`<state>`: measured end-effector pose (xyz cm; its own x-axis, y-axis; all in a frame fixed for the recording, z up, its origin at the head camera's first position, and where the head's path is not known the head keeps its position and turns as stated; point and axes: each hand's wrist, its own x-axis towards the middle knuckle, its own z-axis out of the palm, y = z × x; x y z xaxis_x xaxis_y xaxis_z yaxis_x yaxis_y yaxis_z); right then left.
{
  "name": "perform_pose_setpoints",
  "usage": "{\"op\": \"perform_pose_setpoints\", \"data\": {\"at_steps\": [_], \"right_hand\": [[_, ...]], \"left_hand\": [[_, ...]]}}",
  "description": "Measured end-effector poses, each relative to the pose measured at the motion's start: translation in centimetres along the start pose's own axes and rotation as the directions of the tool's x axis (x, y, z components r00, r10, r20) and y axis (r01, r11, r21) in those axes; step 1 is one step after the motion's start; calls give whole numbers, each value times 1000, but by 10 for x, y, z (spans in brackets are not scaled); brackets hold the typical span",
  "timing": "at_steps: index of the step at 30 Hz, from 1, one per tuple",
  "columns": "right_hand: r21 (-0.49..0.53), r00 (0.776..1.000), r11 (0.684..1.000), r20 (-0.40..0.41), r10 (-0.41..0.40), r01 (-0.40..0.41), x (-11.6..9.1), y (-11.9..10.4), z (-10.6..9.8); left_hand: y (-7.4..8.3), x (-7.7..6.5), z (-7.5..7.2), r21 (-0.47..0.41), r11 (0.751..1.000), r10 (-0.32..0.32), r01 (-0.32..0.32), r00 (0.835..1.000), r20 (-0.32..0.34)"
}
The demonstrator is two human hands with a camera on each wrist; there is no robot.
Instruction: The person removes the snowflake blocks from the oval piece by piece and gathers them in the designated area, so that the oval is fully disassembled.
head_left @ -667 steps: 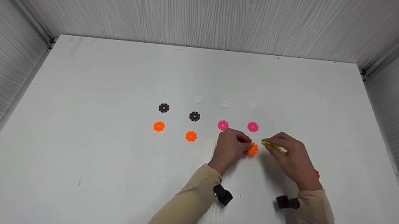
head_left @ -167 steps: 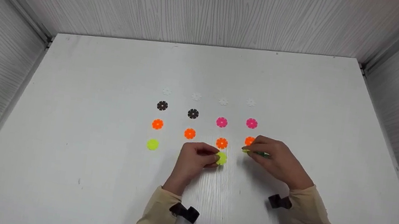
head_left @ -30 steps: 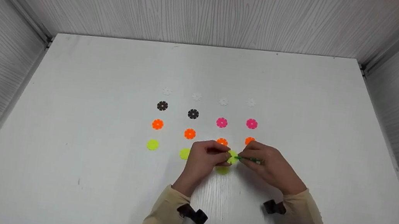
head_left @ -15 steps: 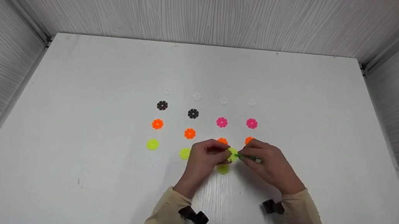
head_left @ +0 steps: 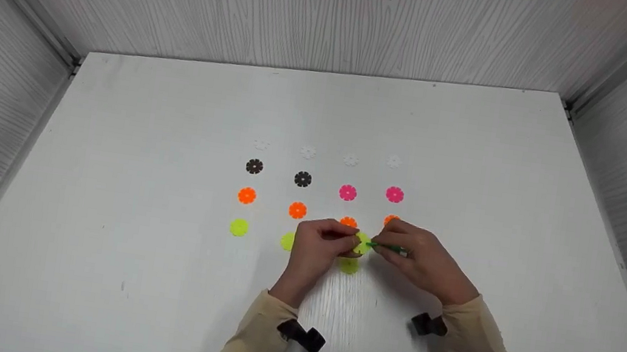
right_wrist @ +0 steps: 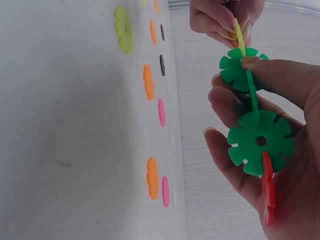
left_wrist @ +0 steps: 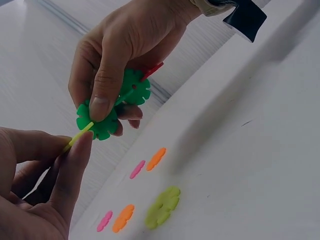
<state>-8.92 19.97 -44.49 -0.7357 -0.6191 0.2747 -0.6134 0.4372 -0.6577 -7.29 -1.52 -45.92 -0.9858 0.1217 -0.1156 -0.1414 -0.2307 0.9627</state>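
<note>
In the head view my left hand point(head_left: 316, 253) pinches a yellow flower-shaped, notched disc point(head_left: 361, 243) by its edge. My right hand point(head_left: 421, 259) holds a chain of slotted green discs point(right_wrist: 260, 140), seen best in the right wrist view. A red disc point(right_wrist: 268, 190) is joined at the chain's palm end, edge-on. At the other end the yellow disc meets the rim of a green disc point(left_wrist: 102, 125); whether it is still slotted in cannot be told. Below the left fingers another yellow disc point(head_left: 349, 266) lies on the table, and one more point(head_left: 288, 241) is partly behind the hand.
Rows of discs lie on the white table point(head_left: 152, 276): pale ones at the back, then dark point(head_left: 254, 166) and pink point(head_left: 395, 195), orange point(head_left: 247, 195), and yellow point(head_left: 239, 227) in front. The right hand partly covers an orange disc point(head_left: 391, 219). Wood-grain walls point(head_left: 324, 12) enclose the table.
Over 22 seconds the orange row gained a disc and yellow discs appeared in front. Since 5.6 seconds ago the yellow disc left the right fingertips. During the last second both hands hardly moved.
</note>
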Motion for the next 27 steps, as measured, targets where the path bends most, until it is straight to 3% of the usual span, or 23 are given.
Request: {"op": "perform_pose_setpoints", "data": {"at_steps": [8, 20, 27], "right_hand": [[3, 1000, 1000, 26, 10, -10, 2, -1, -2], [2, 999, 1000, 48, 13, -13, 3, -5, -7], [17, 997, 997, 38, 74, -75, -5, 2, -12]], "left_hand": [[4, 3, -4, -8, 1000, -27, 27, 999, 38], [3, 2, -4, -57, 997, -56, 57, 998, 23], [11, 7, -16, -22, 998, -55, 54, 997, -60]]}}
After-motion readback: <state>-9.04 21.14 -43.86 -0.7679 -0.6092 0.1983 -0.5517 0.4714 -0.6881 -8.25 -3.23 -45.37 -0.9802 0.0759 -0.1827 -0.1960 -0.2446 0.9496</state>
